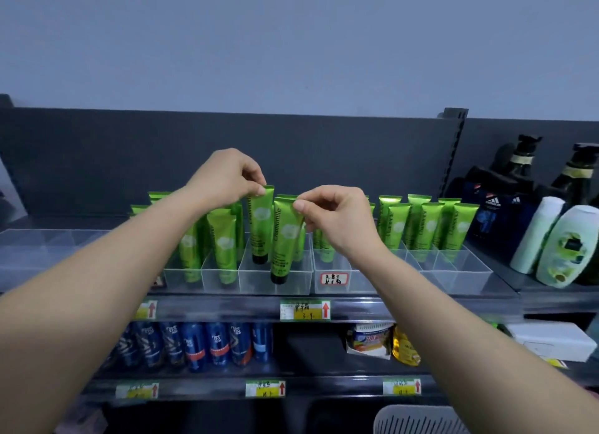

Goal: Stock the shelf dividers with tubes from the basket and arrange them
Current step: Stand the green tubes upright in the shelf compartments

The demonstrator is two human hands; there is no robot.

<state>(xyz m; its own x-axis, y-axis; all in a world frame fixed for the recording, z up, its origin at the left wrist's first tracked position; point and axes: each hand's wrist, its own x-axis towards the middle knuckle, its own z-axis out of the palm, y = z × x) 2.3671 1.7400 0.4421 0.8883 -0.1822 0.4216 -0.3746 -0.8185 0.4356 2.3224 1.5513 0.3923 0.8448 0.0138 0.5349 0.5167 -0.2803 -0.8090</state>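
1. The left grip point(227, 179) pinches the top edge of a green tube point(261, 226) standing cap down in a clear shelf divider point(259, 281).
2. The right grip point(334, 214) pinches the top of the front tube point(285, 242) in the same divider.
3. More tubes point(428, 226) fill the neighbouring dividers.

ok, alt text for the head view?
The left hand pinches the top of the rear green plastic tube and the right hand the front green plastic tube, both cap-down in one clear plastic shelf divider. More green tubes fill neighbouring dividers; blue cans stand below.
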